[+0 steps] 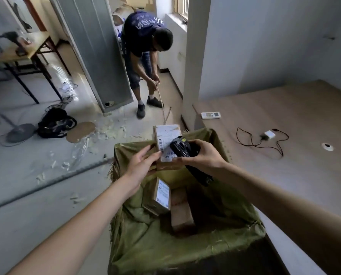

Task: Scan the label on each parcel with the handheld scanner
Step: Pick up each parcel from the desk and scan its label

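The open sack (185,245) stands at the centre, its mouth reaching toward 6 o'clock. Above its 12 o'clock rim the left hand (143,165) holds the raised parcel (166,135) from the 9 o'clock side; the right hand (203,155) holds the handheld scanner (182,148) over the parcel's label (165,141) from 3 o'clock. Inside the sack, a labelled box (159,197) lies just beside a second box (182,209) at its 4 o'clock. A wooden platform (284,120) spreads at 2 o'clock, bearing a remote control (210,115) and, farther toward 3 o'clock, a charger with cable (268,135). Another person (143,56) bends at 12 o'clock. A bag (56,123) lies on the floor at 10 o'clock, a table (24,48) beyond it.
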`<state>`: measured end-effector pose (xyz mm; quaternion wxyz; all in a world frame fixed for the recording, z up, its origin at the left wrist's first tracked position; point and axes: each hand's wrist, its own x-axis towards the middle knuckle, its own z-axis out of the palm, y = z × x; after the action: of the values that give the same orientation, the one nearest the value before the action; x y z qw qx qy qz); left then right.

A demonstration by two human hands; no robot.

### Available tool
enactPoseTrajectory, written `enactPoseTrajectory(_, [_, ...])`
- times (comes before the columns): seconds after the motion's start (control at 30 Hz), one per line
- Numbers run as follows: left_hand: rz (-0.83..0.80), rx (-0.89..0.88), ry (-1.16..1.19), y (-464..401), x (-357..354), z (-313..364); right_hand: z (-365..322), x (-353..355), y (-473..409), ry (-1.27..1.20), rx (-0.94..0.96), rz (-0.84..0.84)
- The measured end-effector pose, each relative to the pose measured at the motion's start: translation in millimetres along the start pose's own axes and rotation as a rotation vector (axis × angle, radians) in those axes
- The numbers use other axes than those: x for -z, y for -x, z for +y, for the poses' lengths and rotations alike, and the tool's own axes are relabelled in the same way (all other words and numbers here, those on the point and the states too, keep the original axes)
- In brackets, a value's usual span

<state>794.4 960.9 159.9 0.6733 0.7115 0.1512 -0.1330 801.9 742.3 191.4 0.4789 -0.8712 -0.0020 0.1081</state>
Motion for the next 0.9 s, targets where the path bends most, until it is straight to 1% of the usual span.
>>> enactPoseTrajectory(0.1, [-0.019, 0.069, 0.004, -34.2, -14.6, -34.2, 38.8, -13.7, -18.8, 0.016, -0.091, -0.018])
enactPoseTrajectory(0.33, [-0.163, 0.234, -0.027, -99.3, -55.9, -110.1, 131.2, -39.9, -39.4, 0.086, -0.320, 0.002])
enactPoseTrajectory(0.53, [-0.242, 0.327, -0.104, -127.6, -83.2, -157.4, 178.0, -56.9, -36.2, 0.102, -0.484, -0.021])
enactPoseTrajectory(0.63, [-0.282, 0.314, -0.270, -136.9, -79.3, -167.3, 185.9, -60.3, -35.1, 0.120, -0.519, -0.011])
enactPoseTrajectory(0.73, [-0.286, 0.294, -0.352, -139.1, -70.9, -158.3, 180.7, -55.4, -32.9, 0.122, -0.531, 0.008])
enactPoseTrajectory(0.8, [-0.301, 0.242, -0.407, -137.9, -66.5, -141.2, 171.3, -46.8, -30.0, 0.121, -0.516, 0.027])
enactPoseTrajectory(0.9, [-0.300, 0.119, -0.467, -136.1, -68.2, -108.8, 148.4, -25.0, -22.7, 0.118, -0.477, 0.060])
